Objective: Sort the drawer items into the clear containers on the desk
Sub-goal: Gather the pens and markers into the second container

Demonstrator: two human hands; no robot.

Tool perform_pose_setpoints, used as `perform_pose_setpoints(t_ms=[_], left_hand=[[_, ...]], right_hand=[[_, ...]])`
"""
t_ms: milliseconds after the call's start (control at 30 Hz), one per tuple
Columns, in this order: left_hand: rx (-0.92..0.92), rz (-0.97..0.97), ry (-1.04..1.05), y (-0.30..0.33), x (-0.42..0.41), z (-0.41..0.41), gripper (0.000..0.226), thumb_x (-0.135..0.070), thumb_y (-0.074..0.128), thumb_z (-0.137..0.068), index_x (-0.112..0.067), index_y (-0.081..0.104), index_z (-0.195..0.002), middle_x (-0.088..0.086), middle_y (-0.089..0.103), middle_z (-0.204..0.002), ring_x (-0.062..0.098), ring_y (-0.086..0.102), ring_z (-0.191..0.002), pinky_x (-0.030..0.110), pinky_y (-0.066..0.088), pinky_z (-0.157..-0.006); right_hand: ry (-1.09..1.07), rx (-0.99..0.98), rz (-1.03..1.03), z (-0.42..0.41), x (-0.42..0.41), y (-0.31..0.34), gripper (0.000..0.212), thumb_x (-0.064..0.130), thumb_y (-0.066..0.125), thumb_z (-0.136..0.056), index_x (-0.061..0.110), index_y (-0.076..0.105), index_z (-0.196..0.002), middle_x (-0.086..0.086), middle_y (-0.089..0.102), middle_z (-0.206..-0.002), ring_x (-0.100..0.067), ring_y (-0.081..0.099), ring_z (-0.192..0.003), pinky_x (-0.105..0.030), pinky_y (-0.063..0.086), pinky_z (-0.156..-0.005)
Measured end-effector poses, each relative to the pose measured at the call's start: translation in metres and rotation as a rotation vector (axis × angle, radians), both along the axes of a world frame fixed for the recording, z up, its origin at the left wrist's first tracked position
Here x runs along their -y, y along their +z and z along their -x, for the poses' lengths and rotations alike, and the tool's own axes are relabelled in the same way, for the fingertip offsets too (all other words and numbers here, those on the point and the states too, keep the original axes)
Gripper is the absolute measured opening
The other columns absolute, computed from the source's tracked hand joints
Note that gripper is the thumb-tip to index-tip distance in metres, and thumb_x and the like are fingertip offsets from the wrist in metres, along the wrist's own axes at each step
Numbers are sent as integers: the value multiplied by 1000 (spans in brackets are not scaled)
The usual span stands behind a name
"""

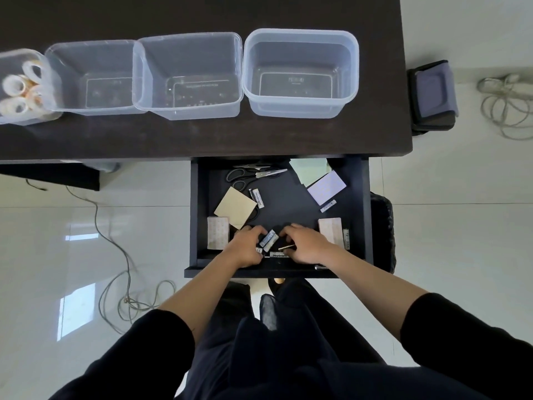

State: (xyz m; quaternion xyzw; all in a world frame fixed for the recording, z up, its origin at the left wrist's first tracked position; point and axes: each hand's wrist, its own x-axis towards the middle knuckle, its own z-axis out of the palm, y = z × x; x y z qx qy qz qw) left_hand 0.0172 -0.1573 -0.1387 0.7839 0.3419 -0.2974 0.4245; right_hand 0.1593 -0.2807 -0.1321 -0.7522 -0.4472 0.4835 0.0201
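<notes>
The open dark drawer (193, 215) holds scissors (256, 173), a tan sticky pad (235, 207), green notes (310, 168), a lilac card (327, 187), two pale cards (217, 232) and loose batteries (257, 197). At the drawer's front, my left hand (246, 248) curls around two batteries (269, 239). My right hand (305, 245) lies opposite it, fingers bent toward the same batteries; a thin tan stick (286, 247) shows at its thumb. Another battery (278, 255) lies between the hands. On the desk (202, 137) stand three empty clear containers (300, 108) and one with tape rolls (20, 88).
A black bin (382, 226) stands right of the drawer. Cables lie on the white floor at the left (127, 284) and far right (507, 108). A dark bag (434, 96) sits beside the desk's right edge.
</notes>
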Motion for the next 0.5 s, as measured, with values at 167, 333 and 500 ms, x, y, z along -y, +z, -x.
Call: perform_pose_setpoints(t_ms=[167, 333, 500], left_hand=[[35, 48, 45, -2, 2, -1, 61, -6, 70, -74, -27, 48, -127, 3, 43, -107, 15, 51, -90, 23, 44, -88], [9, 9, -56, -3, 4, -3, 58, -13, 67, -77, -39, 49, -126, 4, 43, -116, 21, 51, -107, 35, 42, -102], [-5, -62, -113, -6, 6, -5, 43, -27, 64, -82, -41, 53, -121, 4, 45, -119, 27, 48, -114, 40, 35, -108]], right_hand=[[-111, -126, 23, 3, 0, -1, 41, 24, 65, -84, 20, 52, -122, 1, 60, -111, -18, 57, -101, -25, 40, -81], [-160, -160, 44, 3, -2, -3, 28, 23, 65, -86, 14, 61, -112, -4, 62, -110, -21, 60, -100, -28, 44, -85], [-86, -98, 40, 6, -4, -4, 24, 26, 64, -87, 13, 65, -108, -7, 55, -116, -22, 58, -103, -30, 45, -91]])
